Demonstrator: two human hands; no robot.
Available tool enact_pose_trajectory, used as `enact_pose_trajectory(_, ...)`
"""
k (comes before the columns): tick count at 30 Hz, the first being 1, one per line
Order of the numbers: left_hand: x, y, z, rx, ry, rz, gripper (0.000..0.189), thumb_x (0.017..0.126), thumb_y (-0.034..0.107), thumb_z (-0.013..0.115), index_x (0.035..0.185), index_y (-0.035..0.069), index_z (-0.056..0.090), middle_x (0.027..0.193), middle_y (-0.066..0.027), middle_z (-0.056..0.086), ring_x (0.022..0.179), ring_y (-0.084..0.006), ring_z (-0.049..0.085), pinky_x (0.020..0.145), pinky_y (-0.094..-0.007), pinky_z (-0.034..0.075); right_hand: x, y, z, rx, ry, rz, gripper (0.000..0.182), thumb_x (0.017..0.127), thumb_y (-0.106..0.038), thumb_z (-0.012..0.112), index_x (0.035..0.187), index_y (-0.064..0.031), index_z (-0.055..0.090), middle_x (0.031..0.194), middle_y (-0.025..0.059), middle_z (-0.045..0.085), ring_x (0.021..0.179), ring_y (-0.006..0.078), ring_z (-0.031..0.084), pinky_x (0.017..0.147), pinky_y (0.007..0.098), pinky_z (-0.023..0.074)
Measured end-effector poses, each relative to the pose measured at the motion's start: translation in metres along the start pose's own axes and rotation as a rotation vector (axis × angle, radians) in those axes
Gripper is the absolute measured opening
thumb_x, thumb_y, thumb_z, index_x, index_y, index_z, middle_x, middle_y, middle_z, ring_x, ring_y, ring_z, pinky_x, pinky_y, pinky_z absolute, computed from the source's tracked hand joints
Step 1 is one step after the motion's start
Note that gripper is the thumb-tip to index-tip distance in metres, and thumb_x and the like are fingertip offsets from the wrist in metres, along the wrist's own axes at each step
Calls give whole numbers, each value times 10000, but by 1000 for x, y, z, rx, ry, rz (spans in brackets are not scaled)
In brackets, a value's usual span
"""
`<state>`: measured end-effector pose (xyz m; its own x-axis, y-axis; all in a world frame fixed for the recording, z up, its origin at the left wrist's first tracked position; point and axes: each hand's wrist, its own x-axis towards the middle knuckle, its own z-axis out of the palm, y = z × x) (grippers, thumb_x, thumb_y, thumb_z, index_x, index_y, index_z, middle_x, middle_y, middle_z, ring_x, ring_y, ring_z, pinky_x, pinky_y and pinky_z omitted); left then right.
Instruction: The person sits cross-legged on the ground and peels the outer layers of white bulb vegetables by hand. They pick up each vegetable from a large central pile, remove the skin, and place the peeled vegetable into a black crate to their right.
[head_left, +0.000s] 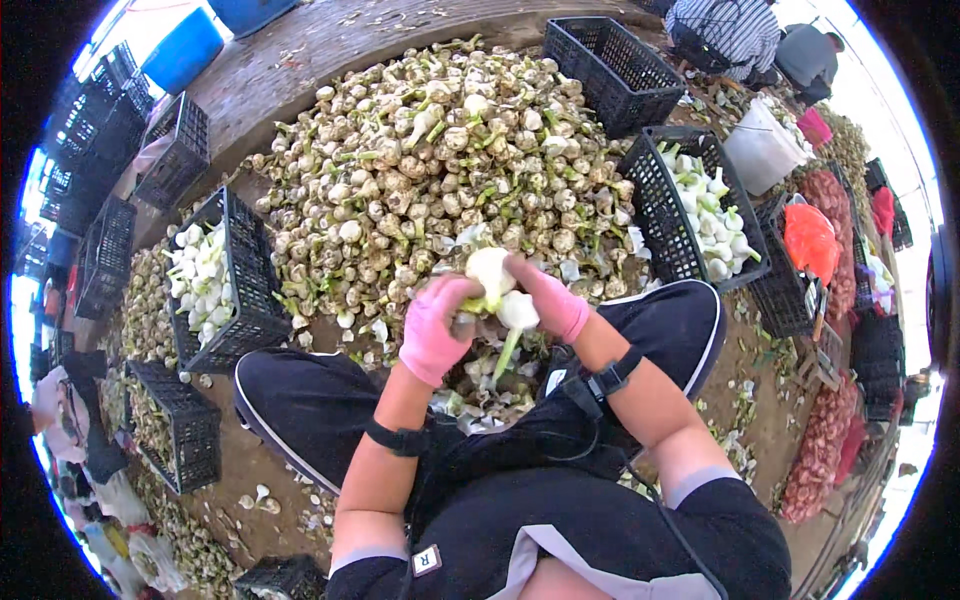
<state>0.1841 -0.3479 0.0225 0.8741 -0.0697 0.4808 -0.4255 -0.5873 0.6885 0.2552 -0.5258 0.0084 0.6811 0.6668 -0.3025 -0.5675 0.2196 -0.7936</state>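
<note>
My left hand (441, 324), in a pink glove with darkened fingertips, curls its fingers at the left side of a peeled white garlic bulb (489, 273). Touching that bulb's right side is my right hand (546, 298), gloved in the same pink. Just below it, between the hands, is another white garlic bulb (517, 310) with a green stem pointing down; what holds it cannot be told. Beyond the hands spreads a big pile of unpeeled garlic bulbs (420, 172). Loose skins (480, 409) lie between my legs.
Black plastic crates with white garlic stand at the left (251, 300) and right (660, 202). An empty black crate (615, 82) is at the upper right, near a white bucket (761, 146). Two people (724, 30) are at the top right. Red mesh sacks (821, 450) lie at the right.
</note>
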Motion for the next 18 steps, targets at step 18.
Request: enact_pose_trajectory(18, -6, -52, 25, 226, -509, -700, 376, 781, 160, 605, 1152, 113, 574, 1083, -189, 645, 995, -332, 622, 861, -391, 488, -13, 14, 4, -402, -488, 389, 566, 813, -365, 682, 1216, 7, 541, 1004, 81, 658, 878, 177, 637, 776, 315, 531)
